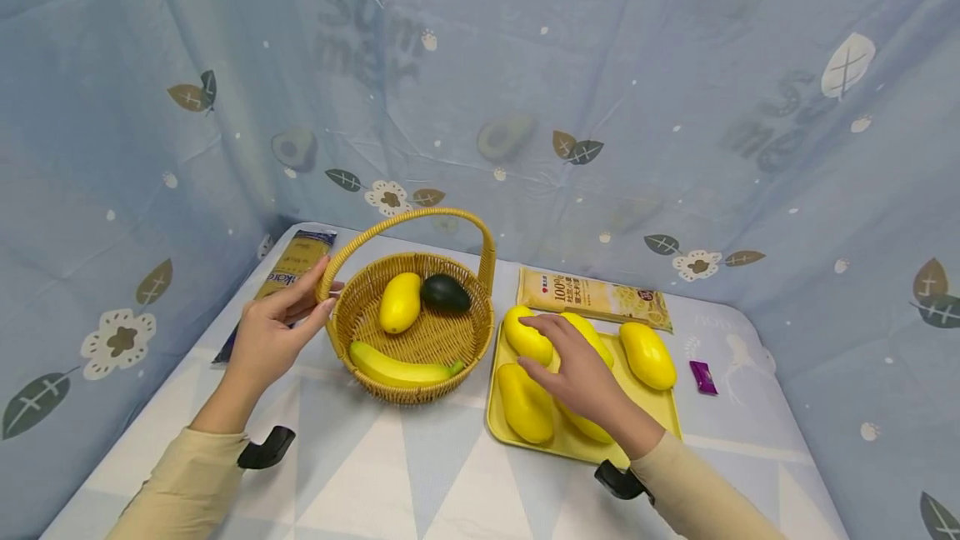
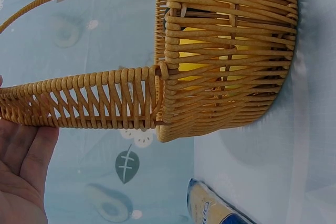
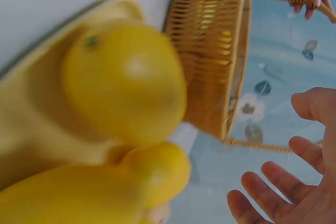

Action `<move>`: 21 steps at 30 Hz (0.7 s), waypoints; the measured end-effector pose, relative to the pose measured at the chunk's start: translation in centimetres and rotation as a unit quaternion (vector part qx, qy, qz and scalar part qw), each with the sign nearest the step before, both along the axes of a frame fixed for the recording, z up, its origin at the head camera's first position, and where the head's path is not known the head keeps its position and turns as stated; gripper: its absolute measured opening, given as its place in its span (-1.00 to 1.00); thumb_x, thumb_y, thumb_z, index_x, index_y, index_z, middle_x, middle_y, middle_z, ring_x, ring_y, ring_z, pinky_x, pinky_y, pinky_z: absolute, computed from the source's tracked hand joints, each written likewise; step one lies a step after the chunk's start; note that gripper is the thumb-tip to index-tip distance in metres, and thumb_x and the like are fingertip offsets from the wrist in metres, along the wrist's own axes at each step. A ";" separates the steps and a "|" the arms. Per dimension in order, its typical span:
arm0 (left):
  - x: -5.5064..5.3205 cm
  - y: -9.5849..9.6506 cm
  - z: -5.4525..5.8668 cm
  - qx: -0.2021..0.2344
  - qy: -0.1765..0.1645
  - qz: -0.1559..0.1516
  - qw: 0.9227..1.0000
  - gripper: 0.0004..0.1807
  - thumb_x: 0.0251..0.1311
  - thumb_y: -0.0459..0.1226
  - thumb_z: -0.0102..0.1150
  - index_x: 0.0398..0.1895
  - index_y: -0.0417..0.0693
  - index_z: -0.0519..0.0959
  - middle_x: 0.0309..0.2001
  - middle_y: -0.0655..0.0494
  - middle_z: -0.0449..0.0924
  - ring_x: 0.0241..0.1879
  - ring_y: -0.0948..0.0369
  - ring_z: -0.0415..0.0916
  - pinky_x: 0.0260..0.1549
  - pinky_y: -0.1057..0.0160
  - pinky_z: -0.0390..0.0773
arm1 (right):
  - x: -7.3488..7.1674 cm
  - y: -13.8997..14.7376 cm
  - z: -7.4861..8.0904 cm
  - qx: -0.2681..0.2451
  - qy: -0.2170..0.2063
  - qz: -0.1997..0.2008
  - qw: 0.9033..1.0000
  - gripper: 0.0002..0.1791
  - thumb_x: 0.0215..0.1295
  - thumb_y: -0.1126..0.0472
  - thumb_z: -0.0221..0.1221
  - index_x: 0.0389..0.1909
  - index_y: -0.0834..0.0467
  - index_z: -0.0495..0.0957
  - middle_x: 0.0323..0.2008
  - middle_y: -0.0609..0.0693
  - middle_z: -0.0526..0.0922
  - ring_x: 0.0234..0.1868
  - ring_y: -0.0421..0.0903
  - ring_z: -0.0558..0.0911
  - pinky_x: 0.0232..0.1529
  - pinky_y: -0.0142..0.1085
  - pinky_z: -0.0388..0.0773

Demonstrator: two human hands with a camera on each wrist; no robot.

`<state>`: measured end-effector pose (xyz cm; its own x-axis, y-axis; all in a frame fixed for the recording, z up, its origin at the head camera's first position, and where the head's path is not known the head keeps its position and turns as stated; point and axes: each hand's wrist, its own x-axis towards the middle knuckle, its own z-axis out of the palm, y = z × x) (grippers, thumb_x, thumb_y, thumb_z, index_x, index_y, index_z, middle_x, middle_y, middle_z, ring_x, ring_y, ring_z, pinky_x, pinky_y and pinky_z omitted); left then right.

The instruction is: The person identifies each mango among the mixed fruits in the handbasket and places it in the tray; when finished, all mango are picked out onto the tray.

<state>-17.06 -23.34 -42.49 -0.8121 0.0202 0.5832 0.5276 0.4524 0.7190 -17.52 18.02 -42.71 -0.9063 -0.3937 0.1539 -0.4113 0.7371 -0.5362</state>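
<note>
My left hand (image 1: 273, 332) holds the left side of the handle of a woven basket (image 1: 435, 344), with the thumb in front and the fingers behind. Inside the basket lie a yellow mango (image 1: 400, 304), a dark green avocado (image 1: 446, 293) and a banana (image 1: 401, 370). To its right is a yellow tray (image 1: 654, 408) bearing several yellow mangoes (image 1: 647, 357). Over the tray hovers my right hand (image 1: 581, 377), fingers spread and relaxed, covering part of the fruit in the head view. The right wrist view shows nothing in that hand (image 3: 315, 182), with a mango (image 3: 126, 82) close by.
A blue-and-yellow pasta pack (image 1: 296, 261) lies left of the basket, partly behind my left hand. Behind the tray is another pasta pack (image 1: 592, 294). A small purple packet (image 1: 702, 377) sits right of the tray. A blue patterned curtain (image 1: 502, 90) hangs behind the table.
</note>
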 end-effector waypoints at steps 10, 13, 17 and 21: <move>-0.1 0.1 -0.1 -0.001 -0.003 0.004 1.000 -0.25 0.18 -0.58 0.33 0.44 0.05 0.44 0.05 -0.17 0.70 0.00 0.57 0.58 -0.10 0.56 0.58 | -4.0 -6.9 1.6 -0.015 -0.050 0.050 0.997 -0.38 0.41 -0.06 0.27 0.45 -0.09 0.40 0.35 -0.03 0.45 0.21 -0.04 0.53 0.16 -0.10 0.59; 0.0 0.1 0.0 -0.005 -0.001 0.007 1.000 -0.26 0.19 -0.57 0.33 0.44 0.02 0.44 0.06 -0.17 0.69 0.00 0.59 0.57 -0.10 0.56 0.57 | -5.2 -8.6 1.9 -0.021 -0.066 0.061 0.996 -0.37 0.43 -0.08 0.25 0.46 -0.09 0.38 0.35 -0.01 0.44 0.23 0.02 0.53 0.14 -0.07 0.59; 0.1 0.1 0.1 -0.007 0.002 0.008 1.000 -0.27 0.21 -0.56 0.33 0.44 0.05 0.44 0.07 -0.14 0.69 0.00 0.58 0.57 -0.10 0.55 0.58 | -6.7 -10.8 1.6 -0.030 -0.099 0.069 0.992 -0.35 0.44 -0.07 0.25 0.48 -0.04 0.36 0.36 0.10 0.44 0.26 0.13 0.51 0.20 0.00 0.55; 0.1 0.1 0.0 -0.008 0.004 0.012 1.000 -0.27 0.21 -0.55 0.33 0.44 0.07 0.45 0.08 -0.11 0.69 0.00 0.56 0.59 -0.10 0.53 0.59 | -8.1 -12.6 0.9 -0.022 -0.119 0.071 0.990 -0.33 0.44 -0.08 0.24 0.49 -0.01 0.34 0.39 0.12 0.43 0.31 0.11 0.50 0.25 -0.03 0.52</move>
